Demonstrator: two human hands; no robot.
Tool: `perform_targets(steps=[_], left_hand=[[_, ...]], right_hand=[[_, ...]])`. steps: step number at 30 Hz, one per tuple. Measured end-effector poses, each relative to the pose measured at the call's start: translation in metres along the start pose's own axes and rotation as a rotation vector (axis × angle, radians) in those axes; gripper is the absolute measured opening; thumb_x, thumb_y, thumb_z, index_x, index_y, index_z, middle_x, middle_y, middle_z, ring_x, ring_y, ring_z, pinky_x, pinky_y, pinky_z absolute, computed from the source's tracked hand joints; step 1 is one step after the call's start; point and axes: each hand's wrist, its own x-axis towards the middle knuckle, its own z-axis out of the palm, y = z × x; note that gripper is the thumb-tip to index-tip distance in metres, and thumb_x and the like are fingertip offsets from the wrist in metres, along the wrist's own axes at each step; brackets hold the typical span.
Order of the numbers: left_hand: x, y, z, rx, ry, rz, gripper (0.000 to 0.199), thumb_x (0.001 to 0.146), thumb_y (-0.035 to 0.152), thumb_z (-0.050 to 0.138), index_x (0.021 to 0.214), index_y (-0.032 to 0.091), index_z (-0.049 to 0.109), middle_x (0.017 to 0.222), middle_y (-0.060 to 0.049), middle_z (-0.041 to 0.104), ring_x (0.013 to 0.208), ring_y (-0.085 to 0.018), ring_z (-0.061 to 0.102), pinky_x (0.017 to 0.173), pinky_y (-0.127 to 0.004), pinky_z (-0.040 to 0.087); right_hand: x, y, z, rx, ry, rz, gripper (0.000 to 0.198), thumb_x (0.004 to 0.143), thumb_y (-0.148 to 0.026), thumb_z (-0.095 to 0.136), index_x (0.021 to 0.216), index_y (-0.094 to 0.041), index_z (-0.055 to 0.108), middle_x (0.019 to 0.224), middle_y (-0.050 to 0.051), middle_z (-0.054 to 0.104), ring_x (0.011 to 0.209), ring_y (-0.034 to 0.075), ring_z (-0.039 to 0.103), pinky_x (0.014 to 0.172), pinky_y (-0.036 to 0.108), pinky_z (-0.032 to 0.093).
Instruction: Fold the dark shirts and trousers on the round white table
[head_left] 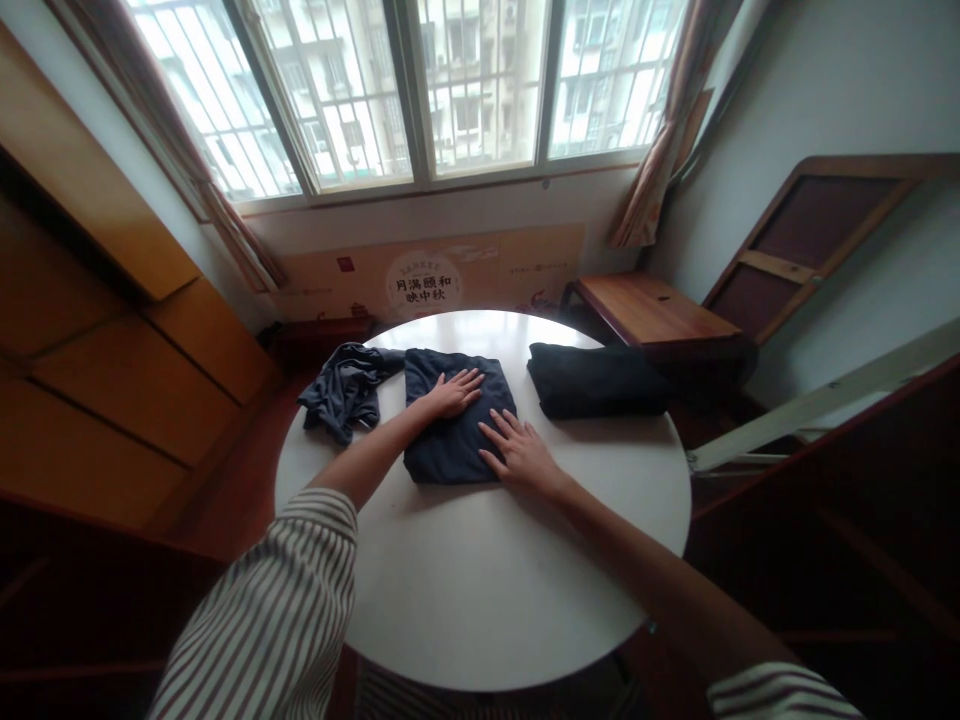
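1. Now the folded navy cloth [459,432] lies toward the far edge of the white round table [480,580], its longer axis seemingly running near to far.
2. It sits beneath the left hand [454,393], flat just past its middle, and the right hand [523,453], overlapping its right side.
3. Both palms face down, fingers spread, gripping nothing.

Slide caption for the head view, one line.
Left hand and right hand resting on folded navy cloth, between crumpled cloth and black folded cloth.
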Motion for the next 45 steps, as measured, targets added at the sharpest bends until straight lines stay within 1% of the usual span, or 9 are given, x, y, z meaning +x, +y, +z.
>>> perform_targets(steps=[9,16,20,23,27,30,37,41,45], left_hand=[[0.055,-0.009,0.002,-0.08,0.099,-0.134,0.052,0.104,0.04,0.022,0.155,0.028,0.031,0.163,-0.005,0.025,0.151,-0.027,0.021,0.116,-0.068,0.009],[0.053,-0.014,-0.009,-0.123,0.222,-0.123,0.048,0.102,0.028,0.036,0.146,0.012,0.046,0.154,-0.018,0.041,0.144,-0.029,0.037,0.117,-0.056,0.028],[0.015,-0.002,-0.023,-0.115,0.3,-0.023,0.039,0.098,0.024,0.047,0.132,0.008,0.059,0.139,-0.019,0.057,0.132,-0.025,0.053,0.113,-0.038,0.039],[-0.047,0.016,-0.021,-0.114,0.288,0.129,0.033,0.098,0.034,0.051,0.117,0.013,0.069,0.12,-0.013,0.07,0.116,-0.023,0.065,0.106,-0.034,0.047],[-0.151,0.032,-0.007,-0.111,0.209,0.365,0.053,0.089,0.049,0.066,0.132,0.019,0.06,0.134,-0.013,0.063,0.123,-0.025,0.061,0.106,-0.036,0.048],[-0.203,0.028,0.002,-0.035,0.213,0.376,0.058,0.089,0.038,0.065,0.142,0.02,0.051,0.145,-0.014,0.053,0.136,-0.027,0.049,0.115,-0.042,0.04],[-0.202,0.009,0.02,0.123,0.354,0.301,0.041,0.094,0.008,0.046,0.13,0.018,0.061,0.136,-0.013,0.062,0.132,-0.026,0.053,0.111,-0.048,0.043],[-0.189,0.01,0.019,0.049,0.423,0.3,0.033,0.097,0.01,0.043,0.12,0.017,0.064,0.122,-0.012,0.069,0.119,-0.022,0.063,0.11,-0.045,0.046],[-0.198,0.012,0.003,-0.12,0.478,0.285,0.032,0.099,0.013,0.04,0.122,0.017,0.061,0.124,-0.012,0.067,0.118,-0.02,0.064,0.108,-0.039,0.048]], right_hand=[[-0.002,-0.011,0.003,-0.098,-0.036,0.121,0.086,0.094,-0.069,0.035,0.155,-0.007,0.032,0.157,0.032,0.024,0.146,0.045,0.022,0.114,0.063,0.017],[-0.002,-0.01,0.002,-0.085,-0.058,0.113,0.096,0.092,-0.075,0.029,0.155,-0.002,0.029,0.156,0.034,0.023,0.146,0.045,0.022,0.115,0.059,0.018],[-0.003,-0.007,-0.004,-0.06,-0.105,0.084,0.114,0.081,-0.086,0.034,0.154,0.001,0.027,0.156,0.037,0.019,0.147,0.047,0.019,0.116,0.06,0.016],[-0.005,-0.004,-0.008,-0.035,-0.129,0.043,0.125,0.073,-0.091,0.04,0.154,0.003,0.024,0.156,0.038,0.017,0.147,0.047,0.016,0.116,0.061,0.013],[-0.006,-0.001,-0.012,-0.022,-0.117,0.016,0.131,0.069,-0.092,0.044,0.154,0.005,0.023,0.156,0.037,0.019,0.147,0.046,0.017,0.117,0.061,0.014],[-0.005,-0.001,-0.012,-0.047,-0.115,0.009,0.133,0.067,-0.093,0.045,0.153,0.007,0.023,0.155,0.038,0.02,0.147,0.047,0.019,0.116,0.062,0.016],[-0.011,-0.005,-0.016,-0.086,-0.013,-0.103,0.115,0.075,-0.084,0.052,0.149,0.003,0.037,0.155,0.034,0.027,0.148,0.043,0.021,0.118,0.061,0.012],[-0.015,0.001,-0.029,-0.053,-0.014,-0.32,0.077,0.086,-0.052,0.064,0.144,-0.004,0.048,0.151,0.026,0.041,0.143,0.036,0.037,0.119,0.054,0.02],[-0.02,0.023,-0.038,0.038,-0.064,-0.36,0.066,0.076,-0.016,0.068,0.14,-0.012,0.054,0.146,0.019,0.051,0.136,0.031,0.048,0.116,0.05,0.032]])
